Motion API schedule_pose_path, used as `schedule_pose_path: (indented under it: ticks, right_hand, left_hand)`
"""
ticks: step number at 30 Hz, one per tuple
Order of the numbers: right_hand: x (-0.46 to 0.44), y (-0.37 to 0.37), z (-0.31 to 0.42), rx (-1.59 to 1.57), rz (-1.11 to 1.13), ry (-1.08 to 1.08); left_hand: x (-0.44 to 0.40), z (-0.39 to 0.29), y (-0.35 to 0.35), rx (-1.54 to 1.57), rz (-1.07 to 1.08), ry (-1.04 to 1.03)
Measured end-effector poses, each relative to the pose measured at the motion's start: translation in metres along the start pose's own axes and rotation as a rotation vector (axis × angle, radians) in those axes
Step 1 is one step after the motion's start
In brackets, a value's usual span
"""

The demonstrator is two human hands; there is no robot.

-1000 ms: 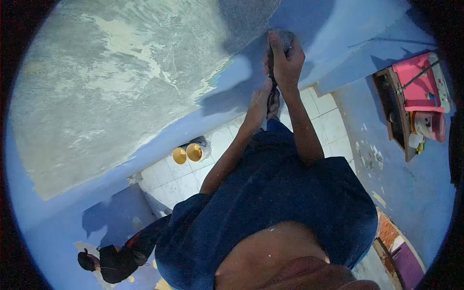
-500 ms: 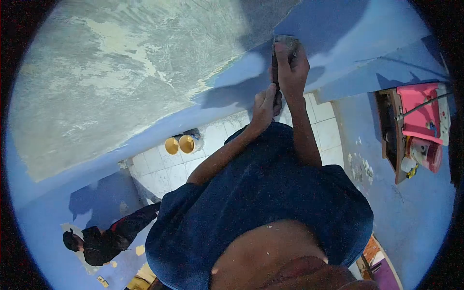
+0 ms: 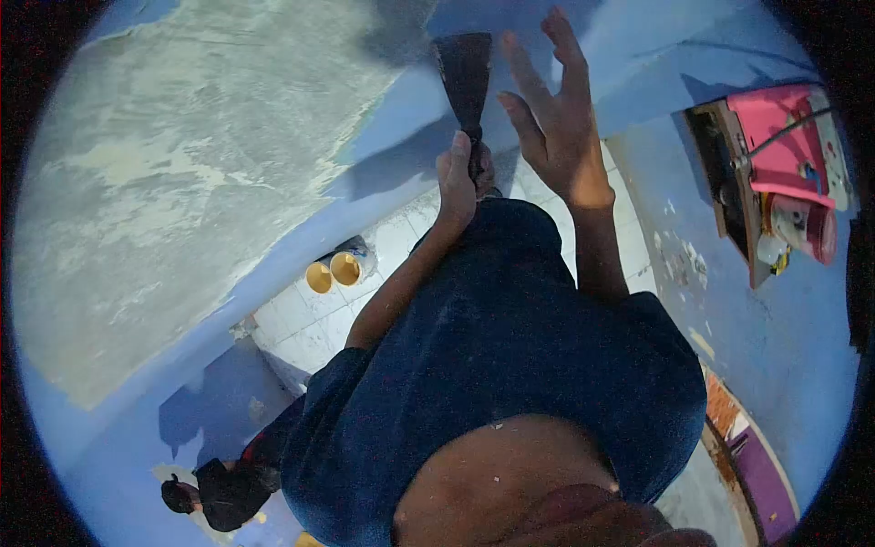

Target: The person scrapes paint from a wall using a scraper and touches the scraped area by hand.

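Observation:
A dark scraper (image 3: 466,77) with a wide flat blade points up, its face toward me. My left hand (image 3: 461,178) is closed around its handle, just below the blade. To the right of the blade my right hand (image 3: 558,118) is raised, fingers spread, touching nothing that I can see. Beyond them is the blue wall (image 3: 401,114), with a large grey and cream rough patch (image 3: 200,137) on its left part.
Two yellow containers (image 3: 345,268) stand on the white tiled floor (image 3: 305,328). A person in dark clothes (image 3: 228,497) is at the lower left. On the right wall hangs a wooden shelf (image 3: 729,187) with a pink item (image 3: 775,137) and a jar (image 3: 802,223).
My right hand has let go of the scraper, opened and moved off to the right. The blade, earlier edge-on and partly covered, now shows its full face further left.

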State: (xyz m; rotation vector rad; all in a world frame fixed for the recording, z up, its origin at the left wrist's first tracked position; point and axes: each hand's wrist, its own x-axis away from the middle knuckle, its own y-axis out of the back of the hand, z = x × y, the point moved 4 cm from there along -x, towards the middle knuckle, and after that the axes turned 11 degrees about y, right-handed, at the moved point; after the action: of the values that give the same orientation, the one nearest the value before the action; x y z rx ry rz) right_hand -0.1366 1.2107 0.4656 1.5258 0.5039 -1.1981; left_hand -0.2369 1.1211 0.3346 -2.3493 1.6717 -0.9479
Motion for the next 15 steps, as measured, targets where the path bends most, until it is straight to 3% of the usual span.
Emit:
schedule_pose_path:
  ticks: [2, 4, 15]
  right_hand:
    - [-0.006, 0.005, 0.002, 0.024, 0.131, -0.006]
    - [-0.015, 0.024, 0.011, -0.206, 0.458, -0.150]
    - [-0.010, 0.027, 0.011, -0.235, 0.131, 0.193]
  left_hand:
    - [0.001, 0.001, -0.003, 0.017, -0.011, 0.000]
    - [0.001, 0.001, -0.005, 0.033, -0.021, -0.002]
    - [0.002, 0.001, -0.009, 0.029, -0.078, -0.055]
